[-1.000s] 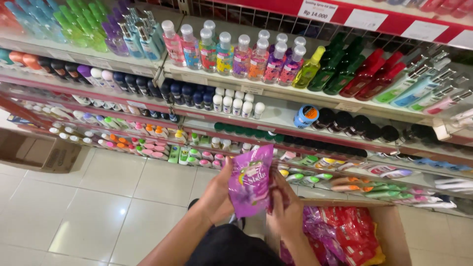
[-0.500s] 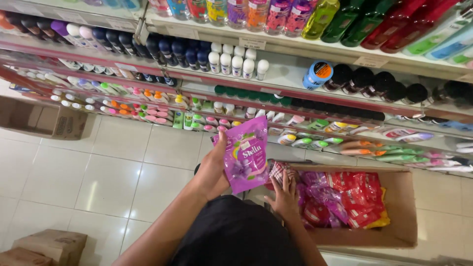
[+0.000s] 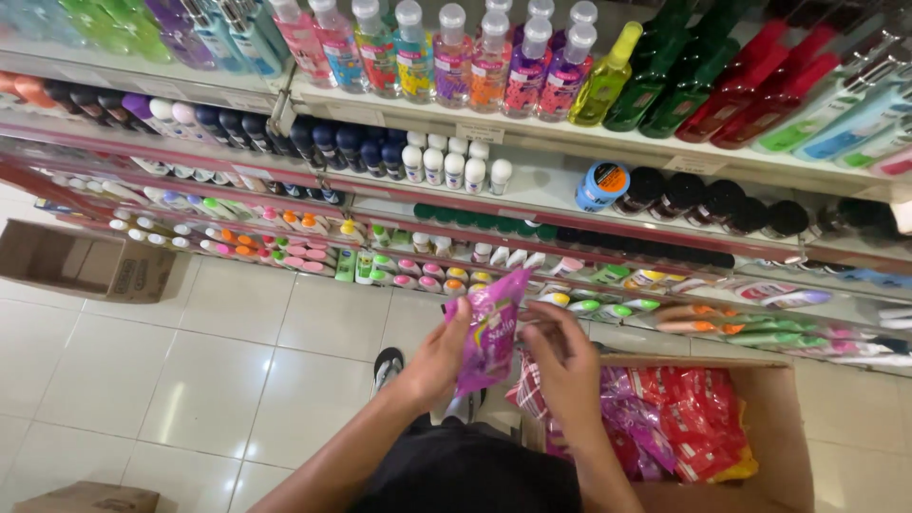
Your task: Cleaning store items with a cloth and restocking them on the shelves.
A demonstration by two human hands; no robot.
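Two hands on one purple sachet pack [image 3: 486, 332]: my left hand [image 3: 439, 356] grasps its edge, my right hand [image 3: 562, 356] pinches the other side, lifted clear above the open cardboard box [image 3: 779, 418].

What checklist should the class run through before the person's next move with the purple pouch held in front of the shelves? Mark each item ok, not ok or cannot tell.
1. Purple pouch held by both hands: ok, the left hand grips its left edge and the right hand is at its right edge.
2. Pouch upright, front showing: ok.
3. Pouch sealed and undamaged: cannot tell.
4. Cardboard box of more pouches within reach: ok, it sits open just below the right hand.
5. Free gap on the low shelf ahead: cannot tell, its rows look full.
6. Floor underfoot free of obstacles: ok near the sandal.
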